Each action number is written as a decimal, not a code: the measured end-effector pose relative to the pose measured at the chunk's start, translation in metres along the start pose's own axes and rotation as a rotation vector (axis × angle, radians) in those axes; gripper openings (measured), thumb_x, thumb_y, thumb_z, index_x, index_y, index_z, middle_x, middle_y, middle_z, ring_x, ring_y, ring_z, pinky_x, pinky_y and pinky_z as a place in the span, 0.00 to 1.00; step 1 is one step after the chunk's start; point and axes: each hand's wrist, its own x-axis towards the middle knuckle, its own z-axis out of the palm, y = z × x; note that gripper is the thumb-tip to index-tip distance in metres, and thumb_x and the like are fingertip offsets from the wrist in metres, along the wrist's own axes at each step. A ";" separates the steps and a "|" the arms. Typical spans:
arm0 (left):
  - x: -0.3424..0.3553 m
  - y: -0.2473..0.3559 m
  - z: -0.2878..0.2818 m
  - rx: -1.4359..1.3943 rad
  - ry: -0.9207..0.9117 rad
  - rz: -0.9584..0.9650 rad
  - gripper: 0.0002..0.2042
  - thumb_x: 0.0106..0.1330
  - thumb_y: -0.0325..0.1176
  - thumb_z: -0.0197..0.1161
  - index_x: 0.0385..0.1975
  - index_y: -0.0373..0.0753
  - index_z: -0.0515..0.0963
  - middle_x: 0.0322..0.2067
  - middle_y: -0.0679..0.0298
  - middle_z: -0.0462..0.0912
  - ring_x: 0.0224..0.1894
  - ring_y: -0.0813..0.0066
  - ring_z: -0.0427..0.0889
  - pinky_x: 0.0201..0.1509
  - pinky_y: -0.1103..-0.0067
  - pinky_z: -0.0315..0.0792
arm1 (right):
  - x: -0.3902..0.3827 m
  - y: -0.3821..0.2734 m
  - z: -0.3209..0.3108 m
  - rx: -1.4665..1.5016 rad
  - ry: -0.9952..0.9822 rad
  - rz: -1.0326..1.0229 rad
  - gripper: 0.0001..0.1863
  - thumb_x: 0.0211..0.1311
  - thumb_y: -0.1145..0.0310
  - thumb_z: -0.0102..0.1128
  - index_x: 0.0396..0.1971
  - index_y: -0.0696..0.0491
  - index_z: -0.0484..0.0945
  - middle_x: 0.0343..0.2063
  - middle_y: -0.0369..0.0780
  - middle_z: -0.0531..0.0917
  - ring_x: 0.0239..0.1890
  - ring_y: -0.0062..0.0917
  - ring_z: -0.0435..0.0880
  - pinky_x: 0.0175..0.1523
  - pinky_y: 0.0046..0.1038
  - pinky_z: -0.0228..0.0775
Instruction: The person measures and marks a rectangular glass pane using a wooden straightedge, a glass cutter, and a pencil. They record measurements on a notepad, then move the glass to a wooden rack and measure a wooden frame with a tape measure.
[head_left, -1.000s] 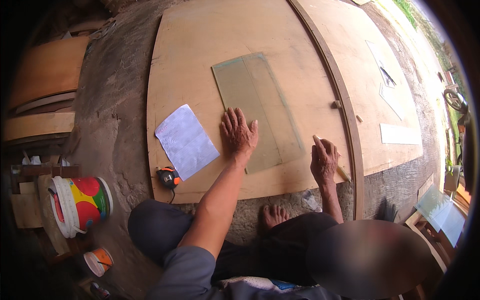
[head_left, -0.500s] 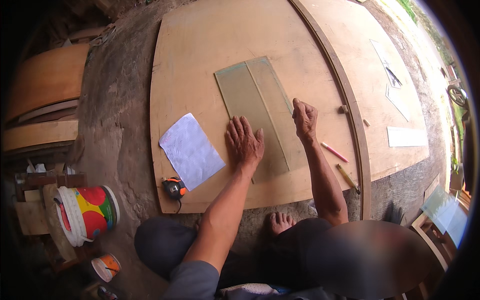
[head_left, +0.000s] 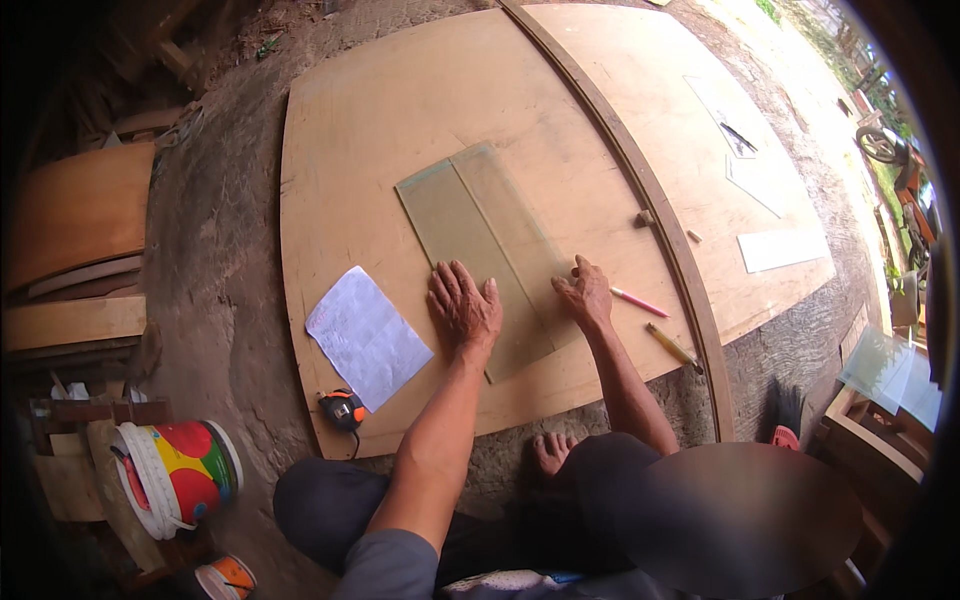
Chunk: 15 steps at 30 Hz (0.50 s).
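Note:
A greenish rectangular glass pane [head_left: 480,235] lies flat on a large plywood board [head_left: 360,130], with a lengthwise line running down it. My left hand [head_left: 466,306] rests palm down at the pane's left side, fingers stretched and slightly spread. At the right edge, the bent fingers and thumb of my right hand [head_left: 588,294] pinch the glass; the undersides of those fingers are hidden. Just right of that hand lie a pink pencil [head_left: 640,302] and a yellowish pen-like tool [head_left: 672,345]. A creased white sheet of paper [head_left: 368,335] is left of my left hand.
A black-and-orange tape measure [head_left: 342,409] sits at the near left corner. A long wooden strip [head_left: 640,175] crosses the board on the right, with white cut pieces [head_left: 783,250] beyond it. Paint buckets [head_left: 180,475] stand at left; glass sheets [head_left: 895,375] lean at right.
My right hand has come down from a raised fist to the pane's right edge, its fingers less tightly curled. My left hand stays flat on the glass. The whole view has shifted and turned.

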 end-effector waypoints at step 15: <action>0.002 -0.003 0.005 0.007 -0.032 0.026 0.36 0.73 0.55 0.46 0.72 0.35 0.55 0.74 0.48 0.52 0.76 0.50 0.50 0.76 0.56 0.46 | 0.035 0.059 -0.080 0.957 0.050 0.410 0.14 0.66 0.65 0.59 0.44 0.60 0.79 0.32 0.42 0.82 0.33 0.27 0.83 0.34 0.30 0.76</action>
